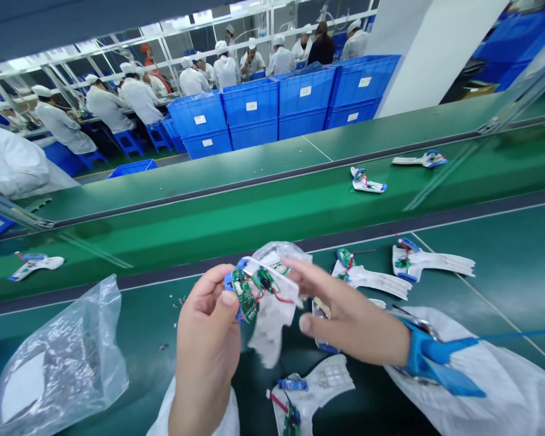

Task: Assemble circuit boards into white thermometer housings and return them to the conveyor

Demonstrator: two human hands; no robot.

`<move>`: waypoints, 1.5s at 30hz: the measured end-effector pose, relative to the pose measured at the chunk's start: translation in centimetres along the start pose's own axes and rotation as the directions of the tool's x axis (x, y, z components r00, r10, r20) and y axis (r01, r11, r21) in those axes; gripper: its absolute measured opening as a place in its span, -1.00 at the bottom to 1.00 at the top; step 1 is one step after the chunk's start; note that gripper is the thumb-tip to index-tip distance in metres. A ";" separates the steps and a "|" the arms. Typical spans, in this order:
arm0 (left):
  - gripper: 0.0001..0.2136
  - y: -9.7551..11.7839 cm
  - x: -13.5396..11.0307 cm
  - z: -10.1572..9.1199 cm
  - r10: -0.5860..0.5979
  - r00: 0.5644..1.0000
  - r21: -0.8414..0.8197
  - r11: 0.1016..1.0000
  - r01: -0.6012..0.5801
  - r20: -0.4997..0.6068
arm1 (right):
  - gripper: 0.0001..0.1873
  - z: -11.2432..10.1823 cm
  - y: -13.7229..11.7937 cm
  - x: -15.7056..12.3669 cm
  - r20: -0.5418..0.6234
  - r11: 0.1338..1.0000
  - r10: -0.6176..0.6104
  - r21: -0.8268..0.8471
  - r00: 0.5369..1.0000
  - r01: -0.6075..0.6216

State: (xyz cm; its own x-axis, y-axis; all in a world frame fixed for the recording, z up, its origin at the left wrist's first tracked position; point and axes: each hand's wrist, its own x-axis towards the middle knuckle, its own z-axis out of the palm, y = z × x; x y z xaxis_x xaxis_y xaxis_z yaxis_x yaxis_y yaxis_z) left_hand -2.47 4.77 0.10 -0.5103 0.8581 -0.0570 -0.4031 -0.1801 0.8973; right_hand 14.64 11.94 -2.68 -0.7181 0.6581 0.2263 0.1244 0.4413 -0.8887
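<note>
The left hand (209, 339) pinches a white plastic shell (272, 321) between thumb and fingers, its green circuit board (245, 293) beside the thumb. The right hand (345, 315), thumb parted from fingers, is loosely open at the shell's other side; whether its fingertips touch, I cannot tell. Below, between the hands, lies a wired shell (318, 381); left of the left hand, a clear bag (72, 357). Beyond both hands run a green belt (186, 224), then blue bins (249, 103)
</note>
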 end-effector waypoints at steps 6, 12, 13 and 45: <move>-0.71 0.1 -0.9 0.3 -0.164 0.985 0.060 0.985 0.161 0.055 | -0.78 -2.0 -2.4 2.1 0.091 0.887 -0.440 -0.111 0.893 0.448; -0.84 -0.5 -0.3 0.4 -0.229 0.963 -0.077 0.967 0.242 0.145 | -0.77 -0.3 -2.6 2.5 0.133 0.854 -0.466 -0.193 0.875 0.484; -0.86 -0.6 -0.2 0.4 -0.239 0.960 -0.082 0.964 0.252 0.146 | -0.77 -0.1 -2.5 2.5 0.123 0.854 -0.459 -0.210 0.880 0.475; -0.74 -0.8 -2.1 -0.5 0.055 0.939 0.315 0.934 -0.169 0.340 | -0.65 -2.1 -4.5 4.0 0.201 0.944 -0.284 -0.114 0.938 0.310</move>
State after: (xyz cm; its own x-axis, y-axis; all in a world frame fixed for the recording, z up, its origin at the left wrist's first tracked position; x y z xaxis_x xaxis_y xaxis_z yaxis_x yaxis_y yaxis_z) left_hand -1.41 2.90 -0.71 -0.2433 0.9591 0.1449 -0.0509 -0.1618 0.9855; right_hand 12.62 13.85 3.01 -0.8464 0.3691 0.3839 -0.0269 0.6903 -0.7230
